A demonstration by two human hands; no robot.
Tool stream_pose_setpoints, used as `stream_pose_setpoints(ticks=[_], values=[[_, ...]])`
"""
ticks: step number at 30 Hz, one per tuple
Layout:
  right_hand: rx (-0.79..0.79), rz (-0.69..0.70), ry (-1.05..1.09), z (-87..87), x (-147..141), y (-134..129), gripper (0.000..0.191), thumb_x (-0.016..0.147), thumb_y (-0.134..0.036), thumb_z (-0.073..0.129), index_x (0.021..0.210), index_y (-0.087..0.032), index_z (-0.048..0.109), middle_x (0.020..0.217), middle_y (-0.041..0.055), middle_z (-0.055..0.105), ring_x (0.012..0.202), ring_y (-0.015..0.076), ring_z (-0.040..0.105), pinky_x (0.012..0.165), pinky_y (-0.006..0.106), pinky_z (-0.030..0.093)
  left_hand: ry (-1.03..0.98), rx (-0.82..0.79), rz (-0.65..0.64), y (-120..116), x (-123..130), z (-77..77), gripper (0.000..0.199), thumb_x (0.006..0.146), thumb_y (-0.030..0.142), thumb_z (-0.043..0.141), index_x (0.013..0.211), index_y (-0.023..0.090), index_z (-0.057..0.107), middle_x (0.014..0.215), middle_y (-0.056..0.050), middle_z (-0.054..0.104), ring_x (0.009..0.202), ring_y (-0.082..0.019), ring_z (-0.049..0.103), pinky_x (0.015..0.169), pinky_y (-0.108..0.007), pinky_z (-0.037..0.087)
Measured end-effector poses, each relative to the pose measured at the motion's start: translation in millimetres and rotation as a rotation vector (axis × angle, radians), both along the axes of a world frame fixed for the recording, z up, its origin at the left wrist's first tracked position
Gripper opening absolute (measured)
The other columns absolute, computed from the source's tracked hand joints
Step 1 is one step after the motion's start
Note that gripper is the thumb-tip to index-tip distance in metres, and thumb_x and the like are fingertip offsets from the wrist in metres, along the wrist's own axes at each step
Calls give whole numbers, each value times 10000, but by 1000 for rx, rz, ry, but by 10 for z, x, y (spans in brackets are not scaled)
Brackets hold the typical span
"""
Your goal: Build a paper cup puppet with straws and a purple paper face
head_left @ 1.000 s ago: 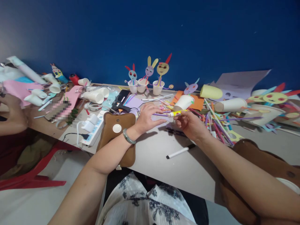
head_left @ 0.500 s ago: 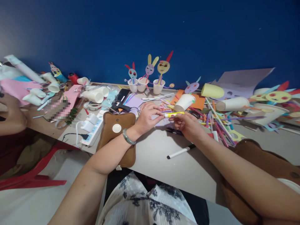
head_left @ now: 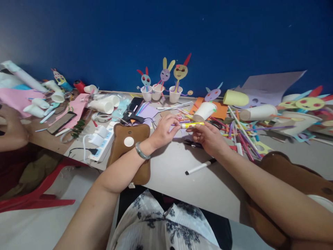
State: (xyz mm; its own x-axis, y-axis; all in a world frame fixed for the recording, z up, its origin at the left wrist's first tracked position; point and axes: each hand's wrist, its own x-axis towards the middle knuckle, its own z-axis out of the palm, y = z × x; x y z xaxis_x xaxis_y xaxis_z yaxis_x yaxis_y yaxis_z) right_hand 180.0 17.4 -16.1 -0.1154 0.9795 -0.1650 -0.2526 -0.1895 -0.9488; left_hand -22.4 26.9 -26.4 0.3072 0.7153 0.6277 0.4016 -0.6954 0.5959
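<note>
- Head view shows me the yellow tube [head_left: 195, 125] held above the middle of the table [head_left: 169, 177], level and running left to right between two bare hands.
- What has just changed is on the left: a second ago the left hand [head_left: 165, 130] was spread, its thumb well away from the fingers and clear of the tube. Now thumb and fingers have come together, pinched at the tube's white left end.
- The right hand [head_left: 208, 137] has kept its hold, thumb and fingers narrow around the yellow right part; its lower fingers are curled under.
- As I judge it, this has gone from one-handed holding to two-handed handling, with the tube better steadied. I can't tell whether either hand is twisting or pulling.
- The white pen [head_left: 197, 167] lies where it was, on the near side of the table, touched by neither hand.
- Coloured sticks [head_left: 246, 142] are heaped to the right. A white cup [head_left: 204, 111] lies tipped just beyond the tube, and farther back three paper puppets [head_left: 165, 75] stand up in cups by the blue wall [head_left: 104, 41].
- Another person's arm [head_left: 13, 128] shows at the far left, well apart from these hands.
</note>
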Motion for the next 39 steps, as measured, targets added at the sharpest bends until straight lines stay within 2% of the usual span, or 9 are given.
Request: stream_pose_setpoints(ticks=[6, 9, 11, 13, 19, 22, 29, 33, 39], values=[[6, -77, -58, -63, 77, 92, 266, 707, -415, 826, 800, -233, 656, 713, 23, 710, 522, 113, 526, 447, 248, 412, -29, -151, 222, 49, -145, 60, 315, 1001, 427, 501, 805, 193, 579, 892, -61, 664, 884, -183, 611, 838, -329, 482], [70, -90, -144, -102, 103, 113, 250, 699, -373, 834, 758, -224, 642, 656, 3, 670, 514, 106, 517, 459, 241, 401, 271, -283, 127, 61, -195, 82, 221, 909, 345, 643, 765, 179, 665, 816, -39, 678, 800, -183, 611, 830, -345, 464], [135, -70, -216, -113, 106, 101, 240, 690, -337, 842, 739, -217, 640, 631, -11, 649, 501, 96, 499, 471, 239, 403, 481, -300, 42, 52, -195, 81, 110, 871, 274, 673, 874, 187, 741, 899, -51, 705, 891, -213, 637, 902, -386, 450], [208, -27, -275, -110, 96, 73, 238, 680, -317, 854, 750, -216, 651, 659, -9, 665, 531, 109, 533, 508, 249, 436, 637, -268, -27, 29, -183, 75, 163, 887, 243, 640, 980, 206, 770, 995, -71, 703, 1013, -249, 639, 963, -427, 425], [360, 15, -407, -71, 28, -16, 169, 707, -281, 834, 779, -219, 694, 717, 0, 694, 618, 143, 579, 587, 272, 475, 833, -172, -174, -54, -186, 77, 202, 886, 187, 603, 973, 215, 783, 1048, -91, 678, 1092, -276, 617, 985, -446, 409], [264, 32, -339, -73, 12, -10, 155, 748, -311, 793, 730, -216, 672, 613, -15, 625, 553, 122, 518, 535, 258, 438, 751, -209, -151, -54, -178, 95, 174, 898, 237, 630, 985, 213, 778, 1040, -82, 709, 1080, -269, 635, 975, -437, 424], [-21, 51, -43, -96, -15, 44, 223, 691, -368, 805, 711, -208, 651, 635, 4, 633, 525, 105, 510, 474, 243, 417, 197, -291, -88, -6, -120, 118, 306, 835, 483, 753, 807, 179, 740, 828, -41, 737, 790, -174, 645, 782, -325, 485], [-64, 93, -9, -82, -21, 34, 207, 690, -358, 784, 686, -190, 662, 623, 11, 636, 476, 94, 495, 445, 247, 389, 75, -283, -147, -29, -100, 145, 340, 866, 492, 721, 738, 176, 717, 768, -38, 722, 745, -155, 624, 756, -314, 484], [-123, 196, 0, -45, -29, 24, 183, 704, -344, 745, 656, -183, 672, 592, 36, 630, 463, 114, 470, 441, 271, 385, -60, -488, -268, -100, -91, 231, 387, 838, 535, 733, 711, 170, 704, 733, -32, 701, 724, -143, 612, 709, -296, 496]])
